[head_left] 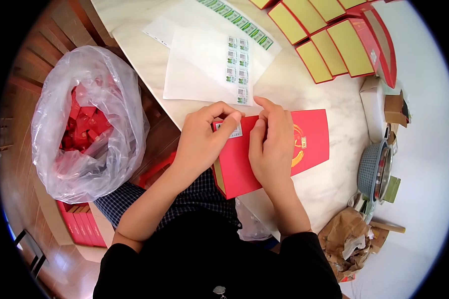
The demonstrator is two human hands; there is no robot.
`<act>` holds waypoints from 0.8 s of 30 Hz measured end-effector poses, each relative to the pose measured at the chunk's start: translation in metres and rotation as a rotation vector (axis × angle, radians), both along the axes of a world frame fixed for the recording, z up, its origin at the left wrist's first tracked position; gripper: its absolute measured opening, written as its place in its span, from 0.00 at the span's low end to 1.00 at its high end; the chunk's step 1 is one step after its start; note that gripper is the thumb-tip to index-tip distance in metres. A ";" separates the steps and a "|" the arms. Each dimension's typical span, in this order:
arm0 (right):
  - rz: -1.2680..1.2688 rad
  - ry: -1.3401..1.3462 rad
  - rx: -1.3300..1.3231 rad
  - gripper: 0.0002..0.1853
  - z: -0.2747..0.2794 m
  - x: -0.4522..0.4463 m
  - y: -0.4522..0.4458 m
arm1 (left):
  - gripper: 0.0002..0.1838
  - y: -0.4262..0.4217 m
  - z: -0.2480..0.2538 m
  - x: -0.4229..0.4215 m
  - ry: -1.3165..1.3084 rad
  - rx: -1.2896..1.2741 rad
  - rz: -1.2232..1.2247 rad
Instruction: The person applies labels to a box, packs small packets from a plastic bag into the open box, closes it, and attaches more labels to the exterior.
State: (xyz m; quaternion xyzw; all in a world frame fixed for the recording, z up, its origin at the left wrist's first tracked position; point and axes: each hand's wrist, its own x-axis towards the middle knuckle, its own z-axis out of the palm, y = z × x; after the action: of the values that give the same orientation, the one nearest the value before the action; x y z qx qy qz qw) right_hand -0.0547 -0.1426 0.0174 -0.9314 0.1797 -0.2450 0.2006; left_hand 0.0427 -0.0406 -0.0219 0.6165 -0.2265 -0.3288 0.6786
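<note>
A red box [234, 169] with a gold emblem lies at a slant at the table's near edge, its yellowish side facing left. On its upper left corner is a small white printed sticker [237, 132]. My left hand [204, 132] is closed there, thumb and forefinger pinched at the sticker's upper edge; the thumb covers part of it. Across the middle of the box rests my right hand [273, 142], thumb and forefinger apart, with the fingers toward the far edge. Beyond both hands lies a white sticker sheet [199, 74] with green-and-white QR stickers at its right side.
A strip of green stickers [239, 22] lies at the back. Red-and-yellow boxes [329, 55] stand stacked at back right. A clear plastic bag [45, 134] of red pieces is on the left. Along the right are a grey basket [368, 169] and crumpled brown paper [346, 239].
</note>
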 end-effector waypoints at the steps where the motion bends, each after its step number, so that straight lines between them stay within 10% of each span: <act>1: -0.023 -0.042 0.039 0.19 0.000 -0.001 0.001 | 0.13 0.001 0.004 -0.001 0.034 0.007 0.004; 5: -0.025 -0.042 -0.028 0.17 0.000 -0.031 0.021 | 0.17 0.009 -0.006 -0.002 -0.018 0.010 -0.017; 10: 0.005 0.056 -0.165 0.28 -0.024 -0.089 0.075 | 0.16 0.029 -0.034 -0.019 -0.686 0.005 0.245; 18: -0.028 -0.049 -0.432 0.41 -0.045 -0.104 0.067 | 0.14 0.054 -0.007 -0.028 -0.542 -0.071 0.107; 24: -0.423 -0.717 -0.087 0.40 0.056 -0.103 0.028 | 0.13 0.075 0.030 -0.002 -0.582 -0.249 -0.033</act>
State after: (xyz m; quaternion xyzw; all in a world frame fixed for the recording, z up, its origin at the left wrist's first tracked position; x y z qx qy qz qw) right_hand -0.1579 -0.1141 0.0730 -0.7372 0.2752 -0.5969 0.1563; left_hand 0.0412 0.0345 0.0081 0.5930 -0.4597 -0.1196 0.6502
